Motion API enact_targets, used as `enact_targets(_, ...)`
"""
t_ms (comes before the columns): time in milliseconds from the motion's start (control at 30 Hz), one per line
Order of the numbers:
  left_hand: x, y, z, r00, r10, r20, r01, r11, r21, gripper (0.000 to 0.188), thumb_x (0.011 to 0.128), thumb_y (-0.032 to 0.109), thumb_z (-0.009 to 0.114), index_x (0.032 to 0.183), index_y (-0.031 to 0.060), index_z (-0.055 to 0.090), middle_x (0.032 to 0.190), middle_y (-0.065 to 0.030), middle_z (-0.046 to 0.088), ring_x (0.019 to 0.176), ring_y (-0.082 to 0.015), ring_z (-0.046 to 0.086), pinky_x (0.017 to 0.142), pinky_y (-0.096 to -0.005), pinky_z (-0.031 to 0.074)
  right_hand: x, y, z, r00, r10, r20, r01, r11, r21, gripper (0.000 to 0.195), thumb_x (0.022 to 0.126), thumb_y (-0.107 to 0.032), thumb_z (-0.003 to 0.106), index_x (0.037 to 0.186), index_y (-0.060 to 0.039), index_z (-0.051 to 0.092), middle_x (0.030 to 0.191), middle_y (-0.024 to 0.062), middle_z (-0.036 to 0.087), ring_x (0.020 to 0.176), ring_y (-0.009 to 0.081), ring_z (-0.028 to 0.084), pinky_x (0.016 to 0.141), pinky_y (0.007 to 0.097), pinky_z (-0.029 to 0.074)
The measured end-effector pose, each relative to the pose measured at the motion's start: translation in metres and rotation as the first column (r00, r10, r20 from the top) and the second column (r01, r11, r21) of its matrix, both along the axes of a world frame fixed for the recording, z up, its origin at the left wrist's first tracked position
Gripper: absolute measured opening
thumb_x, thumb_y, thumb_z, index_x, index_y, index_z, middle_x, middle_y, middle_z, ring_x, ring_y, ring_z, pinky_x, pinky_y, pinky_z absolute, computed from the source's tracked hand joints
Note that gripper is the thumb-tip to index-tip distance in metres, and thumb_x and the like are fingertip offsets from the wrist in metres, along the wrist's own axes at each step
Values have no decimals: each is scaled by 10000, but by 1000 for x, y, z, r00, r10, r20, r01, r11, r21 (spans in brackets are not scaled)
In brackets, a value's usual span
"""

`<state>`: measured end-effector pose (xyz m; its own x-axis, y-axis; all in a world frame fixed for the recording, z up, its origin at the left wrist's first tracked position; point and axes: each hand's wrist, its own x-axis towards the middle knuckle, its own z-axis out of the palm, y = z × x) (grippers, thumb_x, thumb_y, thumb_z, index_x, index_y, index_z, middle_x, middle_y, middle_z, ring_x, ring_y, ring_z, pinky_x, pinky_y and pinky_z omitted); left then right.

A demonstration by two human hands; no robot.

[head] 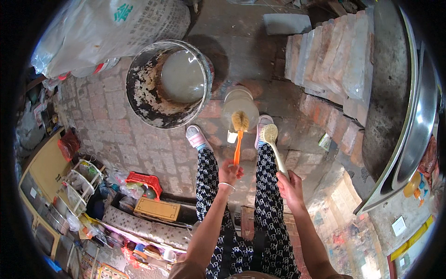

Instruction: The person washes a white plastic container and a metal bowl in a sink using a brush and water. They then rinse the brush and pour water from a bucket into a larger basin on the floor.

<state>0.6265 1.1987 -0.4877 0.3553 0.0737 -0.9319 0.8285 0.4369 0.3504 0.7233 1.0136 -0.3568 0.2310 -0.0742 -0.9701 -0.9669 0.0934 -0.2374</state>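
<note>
My left hand (230, 172) grips the orange handle of a bottle brush (239, 139) with bushy tan bristles. In my right hand (290, 190) is the handle of a cream scrub brush (277, 148), its round bristled head raised over my right slipper. Beneath the orange brush, a pale rounded container (237, 101) stands on the floor between and ahead of my feet; whether the bristles touch it I cannot tell. A small white object (231, 136) shows beside the brush. Ahead to the left, a large stained bucket (139, 101) holds cloudy liquid.
Stacked bricks or slabs (327, 59) rise at the right, beside a large metal pan or basin (386, 104). A bulky printed sack (115, 31) lies at the upper left. Left of my legs are a red plastic basket (144, 179), a yellow box (156, 209) and a white rack (82, 181).
</note>
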Motion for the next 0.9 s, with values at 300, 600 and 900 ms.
enact_targets(300, -13, 11, 31, 998, 3, 64, 2, 997, -72, 214, 852, 97, 558, 1021, 10, 459, 709, -93, 610, 539, -127, 564, 467, -217, 431, 2, 8, -14, 999, -28, 23, 29, 998, -52, 238, 840, -271, 589, 719, -120, 449, 507, -84, 349, 367, -3, 268, 311, 185, 182)
enact_targets(600, -15, 13, 41, 998, 11, 56, -7, 997, -79, 185, 863, 57, 516, 1032, 10, 457, 699, -85, 599, 521, -121, 550, 450, -217, 420, 4, 13, -16, 1000, -16, 11, 17, 997, -76, 238, 826, -276, 605, 729, -119, 454, 511, -83, 366, 368, -3, 277, 310, 177, 185)
enact_targets(900, -17, 11, 35, 998, -1, 64, 7, 997, -83, 217, 856, 62, 534, 1046, 5, 446, 697, -90, 595, 512, -127, 544, 440, -221, 417, 1, 19, -17, 999, 33, 28, -31, 997, -70, 242, 831, -295, 601, 734, -128, 455, 510, -87, 362, 364, -7, 269, 308, 173, 175)
